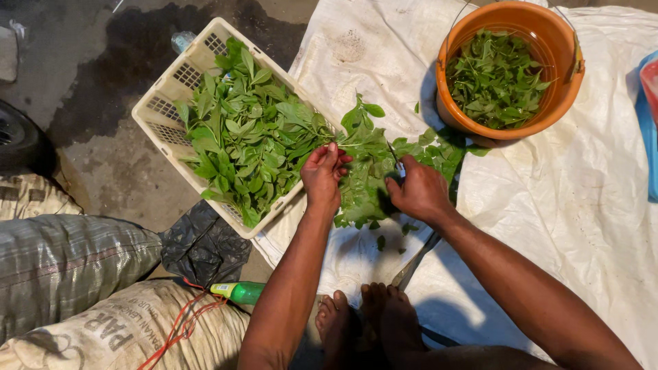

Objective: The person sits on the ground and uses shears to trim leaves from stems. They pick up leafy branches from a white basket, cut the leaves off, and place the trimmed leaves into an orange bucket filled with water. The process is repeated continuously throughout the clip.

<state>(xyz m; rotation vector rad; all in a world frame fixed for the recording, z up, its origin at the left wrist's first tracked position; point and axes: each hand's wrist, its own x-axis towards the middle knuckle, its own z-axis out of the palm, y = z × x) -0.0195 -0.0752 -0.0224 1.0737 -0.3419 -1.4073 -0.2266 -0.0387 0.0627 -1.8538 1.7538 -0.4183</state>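
Observation:
My left hand (323,175) pinches the stem end of a bunch of green leafy sprigs (367,164) lying on a white sack sheet (589,199). On the bunch's other side, my right hand (418,192) is closed around a thin stem or small blade; I cannot tell which. A cream plastic crate (168,89), tipped on its side, spills a heap of green leaves (247,137) just left of my left hand. An orange bucket (510,127) at the upper right holds picked leaves (495,79). My bare feet (370,318) rest below the bunch.
Filled woven sacks (65,264) lie at the lower left with a black plastic bag (204,247) and a green bottle (240,292) beside them. A dark wet concrete floor (110,48) is behind the crate. Blue plastic (648,130) shows at the right edge.

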